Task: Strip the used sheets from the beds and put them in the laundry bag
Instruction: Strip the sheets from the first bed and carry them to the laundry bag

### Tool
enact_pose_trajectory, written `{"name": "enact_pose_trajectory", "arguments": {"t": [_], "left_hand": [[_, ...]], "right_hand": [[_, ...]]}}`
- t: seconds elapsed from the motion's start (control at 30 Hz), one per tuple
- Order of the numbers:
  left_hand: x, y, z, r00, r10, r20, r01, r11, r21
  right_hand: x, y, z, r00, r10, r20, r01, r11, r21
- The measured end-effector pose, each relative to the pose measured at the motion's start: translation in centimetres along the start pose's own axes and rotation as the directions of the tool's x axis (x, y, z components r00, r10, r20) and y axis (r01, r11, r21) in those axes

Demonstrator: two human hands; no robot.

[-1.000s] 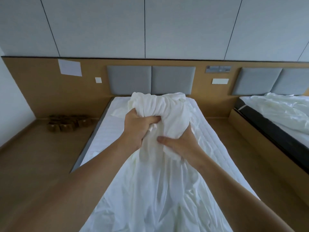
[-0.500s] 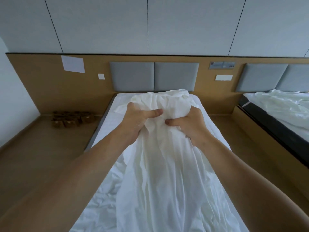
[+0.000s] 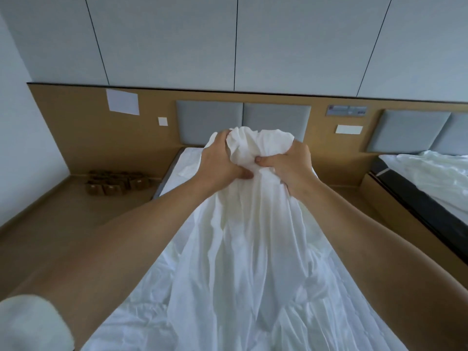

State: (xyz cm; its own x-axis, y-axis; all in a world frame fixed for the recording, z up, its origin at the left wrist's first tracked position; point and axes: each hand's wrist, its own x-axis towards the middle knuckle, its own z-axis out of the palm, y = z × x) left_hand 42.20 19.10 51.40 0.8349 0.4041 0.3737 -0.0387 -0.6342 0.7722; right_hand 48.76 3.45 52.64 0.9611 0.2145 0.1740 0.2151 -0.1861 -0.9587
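A white sheet [image 3: 253, 236] is gathered into a bunch and hangs in long folds down to the near end of the bed. My left hand [image 3: 220, 160] grips the bunch from the left, fingers curled over its top. My right hand [image 3: 286, 163] grips it from the right, thumb pressed into the cloth. Both hands hold the bunch raised above the mattress [image 3: 182, 168], in front of the grey headboard [image 3: 210, 120]. No laundry bag is in view.
A second bed [image 3: 430, 178] with a rumpled white sheet stands at the right behind a wooden frame edge. Several small brown boxes [image 3: 114, 181] sit on the wooden floor at the left, near the wall panel. Wooden floor runs along both sides of the bed.
Both hands have lifted the bunched sheet higher and closer together, gathering more cloth at the top. The view has tilted up and moved nearer the headboard.
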Motion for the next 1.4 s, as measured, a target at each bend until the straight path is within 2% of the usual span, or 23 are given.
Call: {"name": "enact_pose_trajectory", "arguments": {"t": [0.1, 0.33, 0.43, 0.53, 0.67, 0.8, 0.87, 0.97, 1.03, 1.1, 1.3, 1.4], "left_hand": [[3.9, 1.9, -0.5, 0.997, 0.064, -0.049, -0.064, 0.998, -0.008], [10.4, 5.0, -1.1, 0.947, 0.243, -0.209, -0.251, 0.968, -0.013], [9.9, 4.4, -0.9, 0.921, 0.280, -0.271, -0.294, 0.956, -0.012], [6.0, 1.8, 0.1, 0.925, 0.256, -0.280, -0.279, 0.959, -0.042], [-3.2, -5.4, 2.6, 0.971, 0.127, -0.202, -0.151, 0.983, -0.108], [-15.7, -14.0, 5.6, 0.992, -0.124, 0.006, 0.124, 0.987, -0.107], [-22.2, -18.0, 6.6, 0.956, -0.261, 0.133, 0.272, 0.960, -0.072], [-31.8, -22.7, 7.2, 0.843, -0.415, 0.342, 0.431, 0.902, 0.031], [-36.8, -24.6, 6.8, 0.770, -0.461, 0.440, 0.473, 0.876, 0.091], [-39.4, -25.3, 6.2, 0.736, -0.480, 0.477, 0.477, 0.868, 0.136], [-38.8, -25.3, 4.6, 0.749, -0.456, 0.481, 0.451, 0.882, 0.133], [-36.8, -24.7, 4.5, 0.789, -0.439, 0.430, 0.428, 0.895, 0.127]], "right_hand": [[2.6, -2.8, -0.5, 0.998, -0.046, -0.037, 0.046, 0.999, 0.005], [7.7, -6.9, -1.3, 0.945, -0.281, -0.169, 0.284, 0.959, -0.008], [7.2, -6.5, -0.9, 0.917, -0.355, -0.182, 0.359, 0.933, -0.009], [3.9, -3.5, -0.1, 0.922, -0.347, -0.171, 0.352, 0.936, -0.002], [-3.4, 4.5, 2.5, 0.963, -0.233, -0.138, 0.228, 0.972, -0.051], [-13.2, 15.3, 5.8, 0.997, 0.035, -0.067, -0.049, 0.972, -0.228], [-18.8, 20.6, 7.2, 0.974, 0.219, -0.060, -0.227, 0.929, -0.293], [-27.7, 26.4, 8.8, 0.882, 0.470, -0.040, -0.442, 0.796, -0.414], [-32.8, 28.5, 9.2, 0.838, 0.545, -0.022, -0.493, 0.741, -0.456], [-36.0, 29.6, 9.3, 0.813, 0.582, -0.018, -0.523, 0.717, -0.461], [-36.4, 28.3, 9.9, 0.812, 0.582, -0.055, -0.545, 0.721, -0.427], [-34.3, 27.1, 9.6, 0.798, 0.598, -0.077, -0.577, 0.720, -0.386]]}}
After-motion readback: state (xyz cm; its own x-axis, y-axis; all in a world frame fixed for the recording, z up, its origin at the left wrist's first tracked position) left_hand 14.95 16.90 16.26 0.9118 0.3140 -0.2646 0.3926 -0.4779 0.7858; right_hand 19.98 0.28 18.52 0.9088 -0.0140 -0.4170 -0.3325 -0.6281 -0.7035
